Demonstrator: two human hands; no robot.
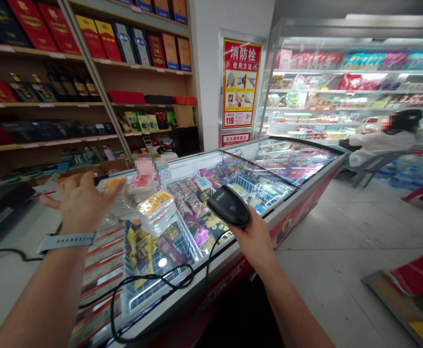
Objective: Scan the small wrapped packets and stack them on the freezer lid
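My right hand (255,239) is wrapped round the handle of a black barcode scanner (229,205), held above the glass top of a chest freezer (213,263). The scanner's black cable (153,277) loops over the near end of the glass. At the left, my left hand (83,200) has its fingers spread, with a watch at the wrist. It is beside plastic-wrapped packs (157,205) stacked on the freezer; whether it touches them I cannot tell. Near its fingertips is a whitish, flat thing (47,187), partly hidden.
Shelves (34,104) of boxes and bottles line the back left. A dark device (1,208) sits on the counter at far left. A seated person (388,140) is at the right, before a lit display fridge (342,89). A low display (407,299) stands at lower right.
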